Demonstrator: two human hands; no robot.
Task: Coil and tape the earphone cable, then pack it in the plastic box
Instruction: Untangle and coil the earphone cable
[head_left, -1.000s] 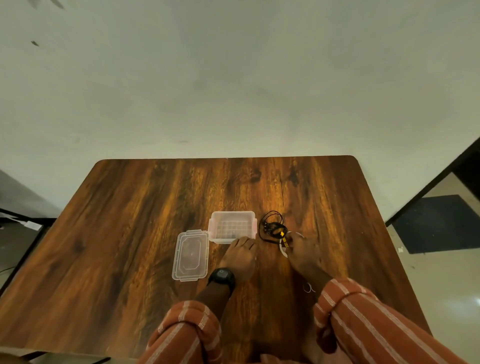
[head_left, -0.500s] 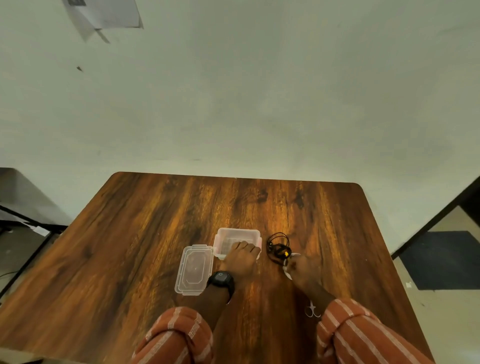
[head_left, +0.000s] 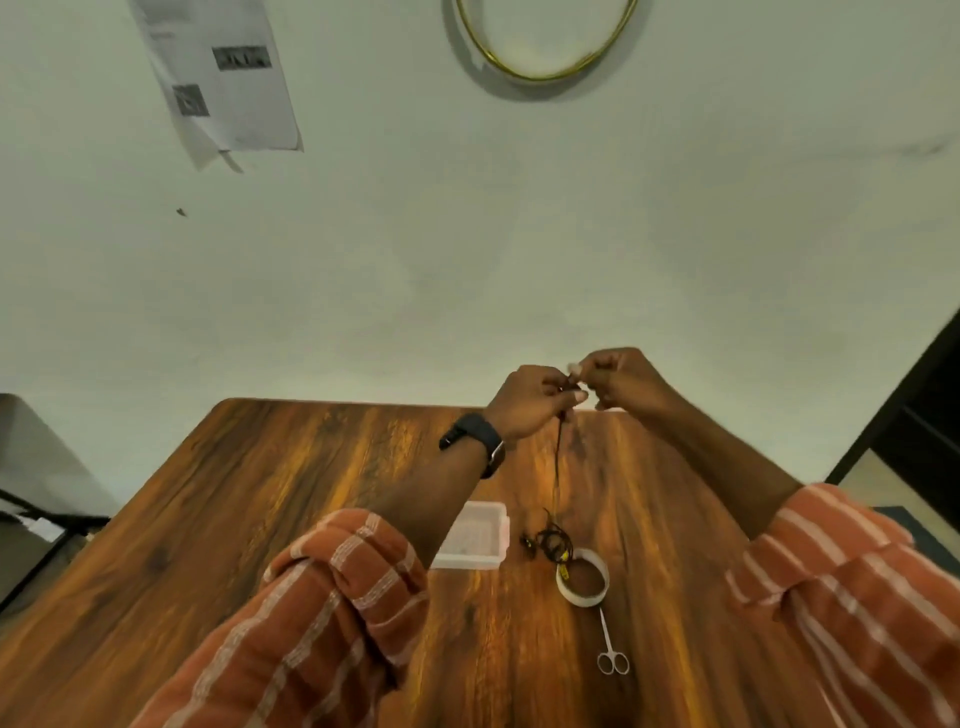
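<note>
Both hands are raised high over the wooden table (head_left: 260, 519). My left hand (head_left: 524, 402) and my right hand (head_left: 623, 379) pinch one end of the black earphone cable (head_left: 557, 462) between them. The cable hangs straight down to a loose tangle (head_left: 548, 540) on the table, with a yellow part near the tape. The clear plastic box (head_left: 480, 538) stands open just left of the tangle, partly behind my left forearm. A white tape roll (head_left: 583, 577) lies right of the box. The box's lid is hidden by my left sleeve.
Small metal scissors (head_left: 612, 649) lie on the table below the tape roll. A pale wall stands behind the table with a paper sheet (head_left: 218, 78) and a gold-rimmed round object (head_left: 545, 41) on it. A dark doorway (head_left: 924, 415) is at the right.
Both hands left the table and rose, lifting one end of the earphone cable. The view tilted upward, so more wall shows. The tape roll and scissors are now uncovered.
</note>
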